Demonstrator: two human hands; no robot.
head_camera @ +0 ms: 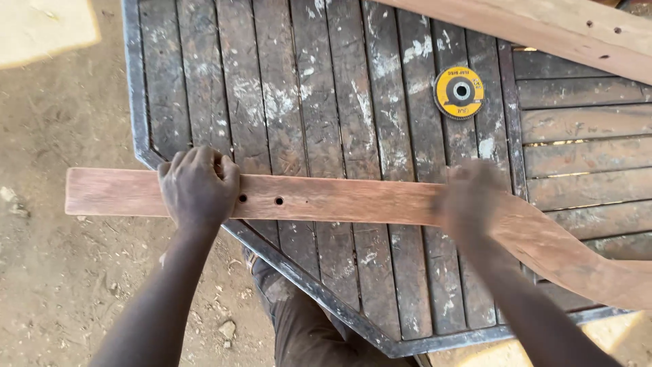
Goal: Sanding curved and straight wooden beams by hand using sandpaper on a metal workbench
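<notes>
**Long curved board on the slatted table, both hands on it**

So here's where things stand. A long reddish wooden board [339, 200] lies across a dark, paint-flecked slatted table [326, 102], with its left end hanging out past the table's edge over the dirt ground [61, 285]. Its right end widens into a curve that runs off toward the lower right.

The left hand [198, 187] is clamped over the board near that overhanging end, fingers curled over the far edge and pressed down on it, just left of two small drilled holes [261, 200]. The right hand [472, 197] is on the board further along, right about where the curve starts. It's a blur, so I can't tell whether the fingers are closed around anything or just flat on the wood.

As for progress: my guess is the surface is being rubbed or smoothed by hand. The holes are already in, and the shape is already cut. The face looks fairly even but a bit dull and patchy, so I'd say there's still some way to go.

Other stuff around: a yellow round sanding disc [459, 92] sits on the table well away from both hands, and a second pale plank [543, 27] crosses the top right corner.
</notes>
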